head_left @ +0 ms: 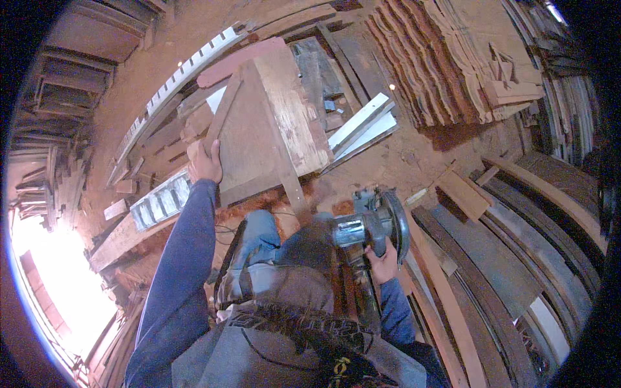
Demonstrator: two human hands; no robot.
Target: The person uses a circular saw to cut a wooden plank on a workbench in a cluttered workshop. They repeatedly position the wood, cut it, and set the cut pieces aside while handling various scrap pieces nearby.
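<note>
My right hand (383, 260) is wrapped round the handle of a circular saw (354, 229), held beside my right leg with its round guard to the right. My left hand (206, 165) grips the near end of a narrow wooden strip (226, 107) at the left side of a broad wooden panel (249, 149). Its thumb lies toward the panel, and its other fingers are partly hidden at the strip's outer edge. Another strip (284, 171) runs along the panel's right side, next to a pale, worn board (291, 110).
A curved white slotted strip (187, 68) lies beyond the panel. White-edged offcuts (362, 126) rest to its right. Wavy-edged boards (420, 64) are stacked at the far right, and long planks (479, 291) fill the near right. Wood pieces (155, 207) lie left of my knees.
</note>
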